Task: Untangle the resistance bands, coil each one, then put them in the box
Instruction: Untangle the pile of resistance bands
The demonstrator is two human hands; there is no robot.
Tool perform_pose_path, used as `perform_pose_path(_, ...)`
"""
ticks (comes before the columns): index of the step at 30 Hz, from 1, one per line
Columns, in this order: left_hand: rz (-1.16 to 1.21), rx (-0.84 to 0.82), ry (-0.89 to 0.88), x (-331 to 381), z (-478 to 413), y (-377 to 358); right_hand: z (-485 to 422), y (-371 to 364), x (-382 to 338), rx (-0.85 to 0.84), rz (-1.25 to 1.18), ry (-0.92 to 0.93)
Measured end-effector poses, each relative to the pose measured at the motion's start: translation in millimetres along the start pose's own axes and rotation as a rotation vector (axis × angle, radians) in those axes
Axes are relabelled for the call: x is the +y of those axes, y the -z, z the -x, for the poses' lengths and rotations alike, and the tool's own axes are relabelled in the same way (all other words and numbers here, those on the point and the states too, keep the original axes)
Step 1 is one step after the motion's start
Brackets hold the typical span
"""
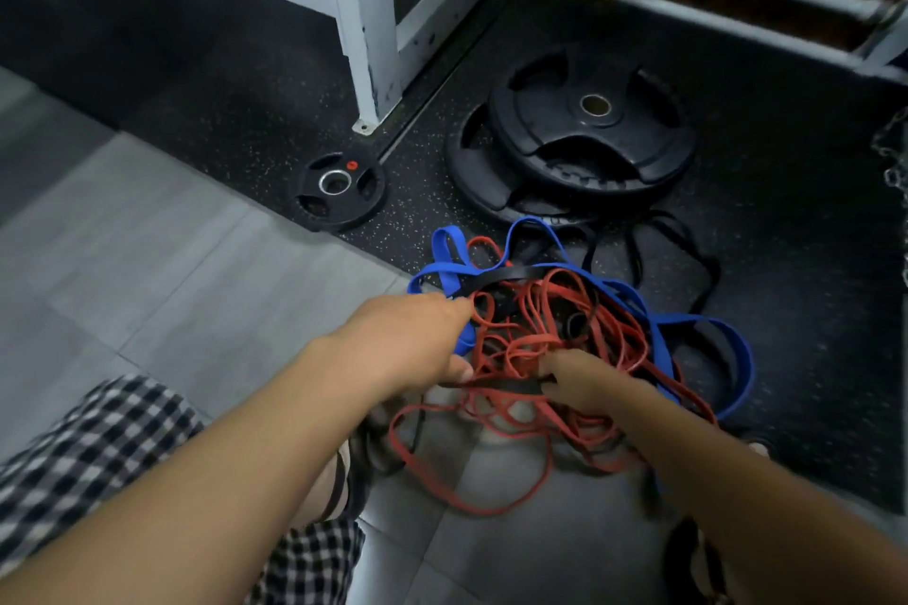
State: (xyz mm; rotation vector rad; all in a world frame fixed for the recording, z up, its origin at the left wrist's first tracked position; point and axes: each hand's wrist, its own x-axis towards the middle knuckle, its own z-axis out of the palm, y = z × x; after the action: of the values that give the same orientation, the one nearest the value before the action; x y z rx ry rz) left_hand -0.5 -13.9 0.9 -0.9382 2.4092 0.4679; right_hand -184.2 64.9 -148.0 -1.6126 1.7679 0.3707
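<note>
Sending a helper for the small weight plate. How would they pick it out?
Find the white frame post. The small weight plate lies flat on the black floor just in front of it. Unlike the two big stacked plates, it lies alone and bears a red dot.

- Head view — the only view; mounted on the person's head, facing forward and steeply down.
- Wide-angle lens: straight edges bow toward the frame borders.
- Near field: both forearms enter from the bottom edge, close to the lens.
- Mid field: the bands (pixel 565 339) on the floor (pixel 147 260), near centre.
- Far field: plates (pixel 589 133) and a white frame (pixel 363 15) toward the top.
</note>
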Motion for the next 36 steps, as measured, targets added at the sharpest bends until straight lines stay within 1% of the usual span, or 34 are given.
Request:
perform_pose_path(2,0.016,0.021,0.002,-2.8,5.4,4.5,19.4,33.0,-9.1,0.070,-0.120,0.019)
perform_pose_path(5,0.016,0.096,0.009,-0.1,10.5,12.4,59.7,72.8,-18.5,0.235,-0.286,0.067)
perform_pose_path(7,0.085,0.169,-0.006,7.7,12.3,15.9,92.5,96.2,-29.6,0.342,-0.457,0.124)
perform_pose_path(10,0.400,0.362,-0.155,26.5,14.3,21.8,139.0,128.8,-47.8,0.473,-0.708,0.240)
perform_pose_path(12,0.652,0.494,-0.249,38.1,16.7,29.0,162.0,143.0,-54.4,0.517,-0.874,0.322)
perform_pose_path(14,0.898,0.543,-0.308,46.5,20.2,34.3,177.5,148.5,-55.3,0.575,-0.983,0.360)
perform_pose_path(15,1.014,0.552,-0.308,50.0,21.8,35.8,182.3,147.8,-53.8,0.622,-1.009,0.357)
perform_pose_path(17,1.212,0.578,-0.256,54.5,22.5,38.4,181.1,141.0,-47.0,0.706,-1.023,0.318)
perform_pose_path(18,1.301,0.605,-0.222,55.3,20.6,39.7,177.3,138.2,-44.8,0.717,-0.991,0.286)
perform_pose_path(19,1.390,0.626,-0.195,55.3,18.2,41.4,170.7,134.7,-41.2,0.726,-0.897,0.225)
perform_pose_path(21,1.486,0.651,-0.172,55.1,15.3,47.9,155.5,128.1,-34.2,0.733,-0.571,0.132)
perform_pose_path(23,1.515,0.641,-0.164,53.8,12.9,51.4,144.8,125.4,-32.4,0.696,-0.359,0.154)
perform_pose_path(24,1.522,0.636,-0.162,53.6,12.3,51.6,142.9,125.2,-33.3,0.673,-0.366,0.182)
perform_pose_path(25,1.541,0.623,-0.167,54.9,12.5,51.4,143.5,125.1,-35.4,0.638,-0.435,0.220)
perform_pose_path(28,1.674,0.562,-0.216,61.2,12.6,49.5,136.8,120.8,-37.0,0.568,-0.710,0.346)
perform_pose_path(30,1.743,0.528,-0.242,63.5,12.9,50.6,130.9,117.8,-40.1,0.609,-0.863,0.378)
perform_pose_path(31,1.784,0.507,-0.252,63.0,12.8,51.6,128.8,117.2,-41.3,0.635,-0.901,0.358)
perform_pose_path(32,1.813,0.491,-0.262,61.6,12.1,52.3,128.0,117.1,-42.1,0.659,-0.901,0.338)
perform_pose_path(33,1.829,0.476,-0.270,60.6,12.4,53.5,128.4,117.7,-42.2,0.688,-0.849,0.308)
perform_pose_path(36,1.846,0.401,-0.267,56.7,13.9,54.7,130.5,119.9,-39.3,0.787,-0.519,0.224)
